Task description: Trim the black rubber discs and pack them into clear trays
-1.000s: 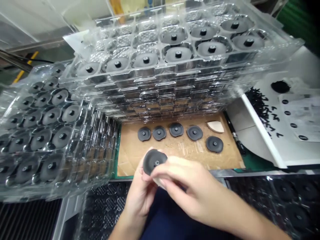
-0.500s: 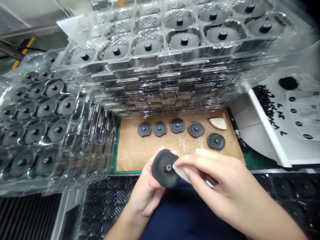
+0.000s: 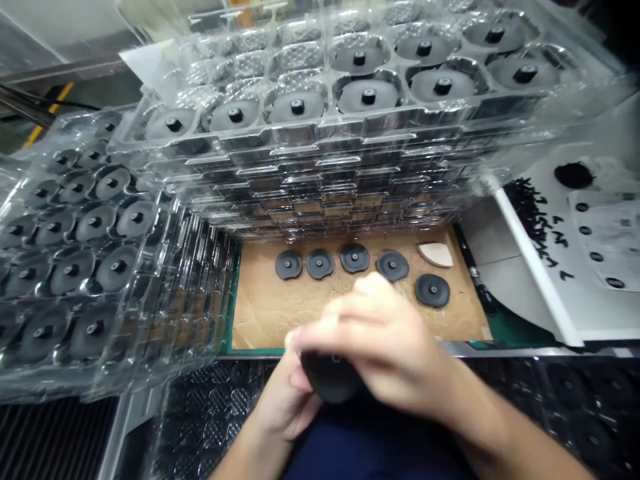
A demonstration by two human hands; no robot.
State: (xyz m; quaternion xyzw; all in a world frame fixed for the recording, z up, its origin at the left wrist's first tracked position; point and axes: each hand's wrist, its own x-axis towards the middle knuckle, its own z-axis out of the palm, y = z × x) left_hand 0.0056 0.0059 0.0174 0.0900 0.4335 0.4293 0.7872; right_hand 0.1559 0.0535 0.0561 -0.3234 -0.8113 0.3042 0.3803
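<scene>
- The right hand (image 3: 380,337) now covers the upper part of the held disc (image 3: 331,385); half a second ago its fingertips are at the disc's right side.
- The pale piece pinched in that hand is now hidden.
- The held disc sits lower in view, mostly past the near edge of the cardboard (image 3: 265,313) (a second ago it overlaps it).
- Its face looks darker, its central stub (image 3: 336,359) blurred and partly covered.

left hand (image 3: 286,395) grips black disc (image 3: 331,381); right hand (image 3: 383,340) over it; cardboard (image 3: 277,307) beyond
</scene>
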